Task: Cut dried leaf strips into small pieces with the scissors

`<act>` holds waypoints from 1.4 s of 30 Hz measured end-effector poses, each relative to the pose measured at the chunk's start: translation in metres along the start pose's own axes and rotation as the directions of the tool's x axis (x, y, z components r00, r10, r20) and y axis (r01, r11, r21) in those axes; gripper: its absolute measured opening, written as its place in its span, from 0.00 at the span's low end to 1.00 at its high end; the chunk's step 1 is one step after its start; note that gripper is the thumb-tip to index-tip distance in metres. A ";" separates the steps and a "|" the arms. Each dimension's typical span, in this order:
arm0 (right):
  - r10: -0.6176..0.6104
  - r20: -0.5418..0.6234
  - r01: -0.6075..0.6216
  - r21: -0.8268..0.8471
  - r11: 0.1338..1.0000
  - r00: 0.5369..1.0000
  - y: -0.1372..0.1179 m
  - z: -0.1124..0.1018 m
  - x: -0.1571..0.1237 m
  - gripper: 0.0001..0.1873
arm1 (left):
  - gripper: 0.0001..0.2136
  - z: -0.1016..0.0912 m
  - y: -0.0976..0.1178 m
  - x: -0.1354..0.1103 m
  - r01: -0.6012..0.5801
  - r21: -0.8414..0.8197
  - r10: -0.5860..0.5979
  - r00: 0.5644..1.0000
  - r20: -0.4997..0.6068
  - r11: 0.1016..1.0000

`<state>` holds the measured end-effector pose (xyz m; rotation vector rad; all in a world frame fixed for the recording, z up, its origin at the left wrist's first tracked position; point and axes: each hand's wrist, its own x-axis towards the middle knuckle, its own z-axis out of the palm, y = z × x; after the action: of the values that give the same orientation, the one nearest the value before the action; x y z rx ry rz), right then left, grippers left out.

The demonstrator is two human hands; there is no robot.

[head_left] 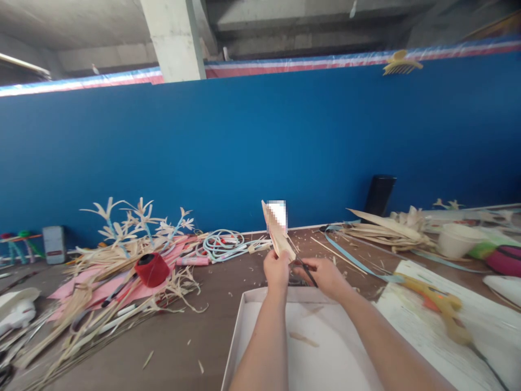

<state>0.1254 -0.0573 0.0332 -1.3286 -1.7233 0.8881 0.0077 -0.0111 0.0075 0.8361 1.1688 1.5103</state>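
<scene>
A blue partition [244, 152] stands behind a brown counter [191, 336], where a white box [317, 366] lies in the foreground; right of it a paper sheet [492, 320] bears a yellow glue gun [451, 312]. The left hand [277, 269] has its fingers pinched on the lower end of a pale husk strip [279, 239], raised near the box's far edge; the right hand [325, 277] has its fingers closed round a dark tool [311, 276], probably scissors, just beside the strip. The step looks like trimming, which would call for a steady left pinch. Smallest is lettering: marks on the sheet are too blurred to read, and no brand is legible
</scene>
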 end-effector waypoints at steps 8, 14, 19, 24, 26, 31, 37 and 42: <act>0.042 0.024 -0.043 0.064 0.997 0.999 0.000 0.000 0.001 0.17 | 0.08 0.000 0.008 -0.003 0.021 -0.025 -0.020 0.999 0.045 0.999; 0.079 0.018 -0.081 0.123 0.989 0.997 -0.003 -0.001 0.000 0.15 | 0.09 -0.004 0.007 -0.003 0.004 0.053 -0.011 0.990 0.138 0.999; 0.072 0.005 -0.072 0.133 0.988 0.997 -0.002 -0.003 0.000 0.15 | 0.10 -0.007 0.011 -0.005 0.012 0.081 -0.028 0.980 0.199 0.997; 0.142 -0.023 -0.136 0.162 0.977 0.990 0.003 -0.004 0.002 0.23 | 0.10 -0.013 0.025 -0.008 0.072 0.065 -0.087 0.962 0.260 0.995; 0.163 -0.024 -0.157 0.177 0.972 0.986 0.004 -0.005 0.002 0.25 | 0.10 -0.015 0.028 -0.008 0.080 0.055 -0.092 0.958 0.271 0.995; 0.184 -0.018 -0.177 0.184 0.967 0.983 0.003 -0.007 0.002 0.26 | 0.12 -0.019 0.027 -0.005 0.092 0.081 -0.110 0.957 0.268 0.992; 0.159 -0.012 -0.155 0.167 0.974 0.987 0.005 -0.007 0.002 0.25 | 0.11 -0.025 0.029 -0.001 0.077 0.059 -0.091 0.954 0.287 0.995; 0.134 0.023 -0.136 0.155 0.978 0.991 0.003 -0.010 0.001 0.26 | 0.11 -0.031 0.034 0.001 0.052 0.064 -0.067 0.963 0.260 0.997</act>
<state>0.1349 -0.0552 0.0355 -1.3488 -1.5522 1.0878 -0.0315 -0.0184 0.0303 0.9972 1.0341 1.2777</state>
